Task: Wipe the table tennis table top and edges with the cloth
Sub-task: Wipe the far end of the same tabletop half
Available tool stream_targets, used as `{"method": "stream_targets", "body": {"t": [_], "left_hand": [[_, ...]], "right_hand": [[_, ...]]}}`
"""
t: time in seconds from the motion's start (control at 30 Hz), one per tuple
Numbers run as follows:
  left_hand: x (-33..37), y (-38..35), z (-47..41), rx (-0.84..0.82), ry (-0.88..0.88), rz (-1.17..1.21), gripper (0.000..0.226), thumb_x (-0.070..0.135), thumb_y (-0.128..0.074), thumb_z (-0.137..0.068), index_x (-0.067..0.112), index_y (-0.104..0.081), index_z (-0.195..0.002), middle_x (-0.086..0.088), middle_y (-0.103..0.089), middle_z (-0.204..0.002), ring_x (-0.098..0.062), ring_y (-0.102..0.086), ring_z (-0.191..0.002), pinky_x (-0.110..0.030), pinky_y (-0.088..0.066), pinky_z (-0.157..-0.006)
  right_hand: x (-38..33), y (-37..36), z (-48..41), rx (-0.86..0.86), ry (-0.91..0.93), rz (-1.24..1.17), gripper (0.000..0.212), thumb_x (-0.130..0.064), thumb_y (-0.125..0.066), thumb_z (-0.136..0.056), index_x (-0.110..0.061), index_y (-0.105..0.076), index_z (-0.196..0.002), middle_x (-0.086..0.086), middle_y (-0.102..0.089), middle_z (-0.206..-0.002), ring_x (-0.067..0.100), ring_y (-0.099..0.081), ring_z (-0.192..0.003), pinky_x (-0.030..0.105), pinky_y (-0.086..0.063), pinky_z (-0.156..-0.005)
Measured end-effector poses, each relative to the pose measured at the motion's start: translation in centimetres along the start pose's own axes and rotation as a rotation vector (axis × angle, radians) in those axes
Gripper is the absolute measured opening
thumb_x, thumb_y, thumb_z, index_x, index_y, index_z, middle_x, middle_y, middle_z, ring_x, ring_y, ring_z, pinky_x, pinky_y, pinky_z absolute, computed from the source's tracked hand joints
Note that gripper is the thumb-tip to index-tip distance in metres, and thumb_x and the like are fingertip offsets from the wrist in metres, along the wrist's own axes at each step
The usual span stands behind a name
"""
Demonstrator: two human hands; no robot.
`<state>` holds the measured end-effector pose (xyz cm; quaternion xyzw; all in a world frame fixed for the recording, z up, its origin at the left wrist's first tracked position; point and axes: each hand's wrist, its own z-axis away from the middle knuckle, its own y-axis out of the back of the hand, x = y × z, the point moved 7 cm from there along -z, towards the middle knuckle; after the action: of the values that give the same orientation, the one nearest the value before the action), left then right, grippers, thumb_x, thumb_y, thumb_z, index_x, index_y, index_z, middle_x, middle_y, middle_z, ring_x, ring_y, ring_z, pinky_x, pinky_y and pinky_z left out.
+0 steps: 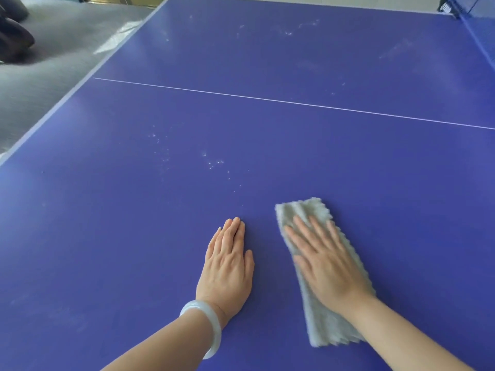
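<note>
Nearest, the right hand presses the cloth flat on the tabletop, fingers straight and spread. The left hand rests bare just beside it, fingers straight and together. Wiping the top seems to be the step in hand; the next stroke likely calls for pushing the cloth forward-left through the specks, then beyond the line to the far smudges and the edge.
</note>
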<state>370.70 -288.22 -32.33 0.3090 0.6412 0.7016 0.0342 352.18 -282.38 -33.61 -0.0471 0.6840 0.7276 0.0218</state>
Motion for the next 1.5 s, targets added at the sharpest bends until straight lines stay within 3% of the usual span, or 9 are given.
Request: {"method": "stream_targets", "body": {"t": [0.27,0.43,0.57,0.7,0.83,0.9,1.13,1.33,1.5], "left_hand": [[0.0,0.0,0.2,-0.005,0.034,0.069,0.054,0.029,-0.031,-0.105,0.015,-0.022,-0.156,0.005,-0.015,-0.164,-0.001,0.003,-0.148,-0.013,0.013,-0.114],[3.1,0.5,-1.9,0.029,-0.045,-0.004,0.059,0.034,-0.028,-0.097,0.001,-0.048,-0.143,-0.012,-0.047,-0.147,-0.031,-0.041,-0.140,-0.034,-0.027,-0.117],[8.1,-1.7,-6.2,-0.031,-0.311,-0.099,0.054,0.028,-0.034,-0.101,0.003,-0.039,-0.149,-0.010,-0.032,-0.158,-0.028,-0.029,-0.147,-0.038,-0.013,-0.123],[8.7,-3.9,-9.4,-0.054,-0.267,-0.159,0.060,0.037,-0.024,-0.105,0.014,-0.009,-0.158,0.002,-0.003,-0.166,-0.015,0.003,-0.153,-0.031,0.011,-0.122],[8.4,-4.1,-9.5,-0.071,-0.244,-0.147,0.060,0.037,-0.028,-0.104,0.014,-0.016,-0.158,0.003,-0.010,-0.165,-0.013,-0.002,-0.153,-0.031,0.005,-0.124],[8.4,-4.1,-9.5,-0.079,-0.238,-0.147,0.060,0.037,-0.029,-0.104,0.015,-0.016,-0.158,0.004,-0.010,-0.165,-0.012,-0.002,-0.153,-0.031,0.004,-0.124],[8.4,-3.8,-9.5,-0.099,-0.230,-0.118,0.060,0.040,-0.024,-0.103,0.015,-0.018,-0.158,0.004,-0.012,-0.165,-0.011,-0.004,-0.152,-0.029,0.006,-0.123],[8.2,-3.8,-9.6,-0.089,-0.223,-0.094,0.060,0.038,-0.025,-0.102,0.014,-0.024,-0.156,0.002,-0.019,-0.164,-0.014,-0.010,-0.152,-0.032,-0.001,-0.123],[8.2,-3.9,-9.6,-0.099,-0.225,-0.089,0.059,0.037,-0.031,-0.101,0.013,-0.028,-0.155,0.000,-0.023,-0.163,-0.015,-0.015,-0.152,-0.034,-0.005,-0.123]], "right_hand": [[12.4,1.9,-4.9,0.002,-0.624,-0.036,0.059,-0.041,-0.004,-0.104,-0.025,0.000,-0.161,-0.001,0.005,-0.168,0.021,0.007,-0.155,0.051,0.001,-0.125],[7.8,1.9,-1.6,0.030,-0.297,-0.023,0.055,-0.038,-0.011,-0.108,-0.024,-0.011,-0.161,-0.003,-0.001,-0.168,0.018,0.003,-0.155,0.049,-0.001,-0.125],[7.7,1.0,5.3,-0.005,-0.018,0.014,0.055,-0.039,-0.019,-0.107,-0.026,-0.018,-0.160,-0.005,-0.009,-0.168,0.016,-0.008,-0.155,0.045,-0.009,-0.124],[16.7,2.2,4.6,0.043,-0.327,0.004,0.058,-0.041,-0.019,-0.103,-0.023,-0.027,-0.158,-0.002,-0.021,-0.165,0.020,-0.021,-0.153,0.047,-0.014,-0.123],[24.2,2.8,-1.0,0.049,-0.736,-0.028,0.060,-0.040,-0.011,-0.104,-0.023,-0.012,-0.161,0.000,-0.006,-0.168,0.022,-0.003,-0.155,0.053,-0.006,-0.124],[23.5,3.4,-5.6,0.074,-0.758,-0.075,0.059,-0.038,-0.018,-0.104,-0.022,-0.012,-0.161,-0.002,-0.006,-0.168,0.022,-0.001,-0.155,0.053,0.000,-0.124],[12.2,2.9,-11.1,-0.053,0.206,-0.014,0.058,-0.037,-0.023,-0.101,-0.024,-0.027,-0.157,-0.005,-0.018,-0.165,0.014,-0.012,-0.153,0.043,-0.005,-0.126],[25.6,4.4,-15.2,0.025,-0.376,-0.025,0.060,-0.039,-0.019,-0.103,-0.024,-0.014,-0.160,-0.003,-0.009,-0.168,0.020,-0.005,-0.155,0.046,-0.002,-0.126],[22.0,4.0,-24.7,-0.038,-0.425,-0.056,0.060,-0.039,-0.018,-0.102,-0.029,-0.007,-0.160,-0.007,-0.002,-0.168,0.028,0.003,-0.155,0.055,0.004,-0.123]]}}
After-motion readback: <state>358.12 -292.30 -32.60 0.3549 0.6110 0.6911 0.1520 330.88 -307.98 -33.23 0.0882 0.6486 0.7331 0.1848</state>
